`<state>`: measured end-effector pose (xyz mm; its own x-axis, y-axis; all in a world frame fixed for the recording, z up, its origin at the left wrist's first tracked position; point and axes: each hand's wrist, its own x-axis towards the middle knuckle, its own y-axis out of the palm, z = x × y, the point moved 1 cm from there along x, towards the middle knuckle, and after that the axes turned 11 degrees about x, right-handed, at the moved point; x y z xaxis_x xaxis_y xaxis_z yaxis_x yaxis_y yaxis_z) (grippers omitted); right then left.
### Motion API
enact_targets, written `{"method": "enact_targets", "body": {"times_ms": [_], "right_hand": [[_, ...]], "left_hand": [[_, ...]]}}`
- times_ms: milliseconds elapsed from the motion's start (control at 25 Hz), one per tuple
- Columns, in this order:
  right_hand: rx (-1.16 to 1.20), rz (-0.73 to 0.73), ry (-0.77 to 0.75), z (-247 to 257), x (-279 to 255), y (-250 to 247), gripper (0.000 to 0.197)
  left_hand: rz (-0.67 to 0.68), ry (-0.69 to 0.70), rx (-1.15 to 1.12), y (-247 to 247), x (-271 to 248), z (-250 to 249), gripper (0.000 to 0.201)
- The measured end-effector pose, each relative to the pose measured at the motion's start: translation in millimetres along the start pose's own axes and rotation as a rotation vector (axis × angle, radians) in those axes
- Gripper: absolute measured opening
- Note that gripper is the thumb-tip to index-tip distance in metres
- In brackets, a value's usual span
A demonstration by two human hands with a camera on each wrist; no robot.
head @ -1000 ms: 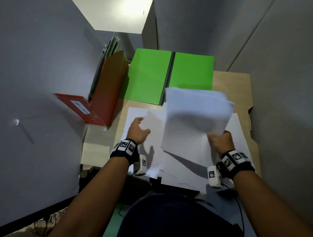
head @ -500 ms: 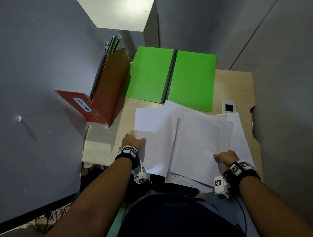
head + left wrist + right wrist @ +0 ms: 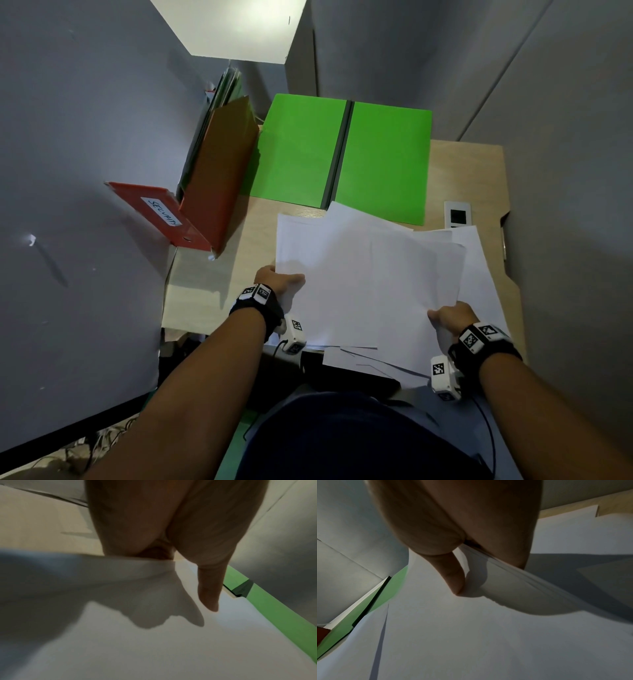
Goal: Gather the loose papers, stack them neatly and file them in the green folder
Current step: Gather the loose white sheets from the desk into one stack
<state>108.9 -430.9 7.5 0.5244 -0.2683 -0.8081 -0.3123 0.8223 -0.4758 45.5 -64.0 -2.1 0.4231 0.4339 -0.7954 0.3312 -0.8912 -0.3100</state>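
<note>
Several white papers (image 3: 359, 274) lie fanned and overlapping across the near half of the wooden desk (image 3: 469, 171). My left hand (image 3: 281, 281) grips their left edge, thumb on top (image 3: 211, 591), fingers hidden under the sheets (image 3: 120, 635). My right hand (image 3: 448, 315) pinches a thin bundle at the near right corner, thumb on top (image 3: 453, 580) of the papers (image 3: 488, 628). The green folder (image 3: 342, 154) lies open flat at the back of the desk, dark spine in the middle; its near edge is just beyond the papers. Green strips of the folder (image 3: 274, 608) (image 3: 392, 588) show in both wrist views.
An orange-red file box (image 3: 212, 178) labelled SECURITY leans against the left partition, holding folders. A small white device with a dark window (image 3: 457, 216) sits at the folder's near right corner. Grey partition walls (image 3: 565, 171) close in left, back and right.
My right hand has lowered the raised bundle onto the sheets on the desk and drawn back toward me. My left hand has shifted from on top of the sheets to gripping their left edge.
</note>
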Motion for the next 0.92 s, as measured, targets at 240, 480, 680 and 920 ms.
{"method": "enact_targets", "body": {"times_ms": [240,480,680,920], "right_hand": [[0.012,-0.009,-0.012,-1.1,0.3,0.5,0.048],[0.014,-0.022,-0.010,-0.3,-2.4,1.0,0.048],[0.008,-0.030,0.005,4.0,-5.3,1.9,0.054],[0.099,-0.032,-0.017,4.9,-4.8,8.9,0.048]], "left_hand": [[-0.038,0.061,0.210,5.0,-9.2,3.6,0.034],[-0.190,0.232,0.367,-46.5,-15.0,-16.4,0.035],[-0.262,0.377,0.455,-89.2,-47.4,-44.0,0.033],[-0.166,0.551,0.317,-99.5,-122.9,-82.2,0.011]]}}
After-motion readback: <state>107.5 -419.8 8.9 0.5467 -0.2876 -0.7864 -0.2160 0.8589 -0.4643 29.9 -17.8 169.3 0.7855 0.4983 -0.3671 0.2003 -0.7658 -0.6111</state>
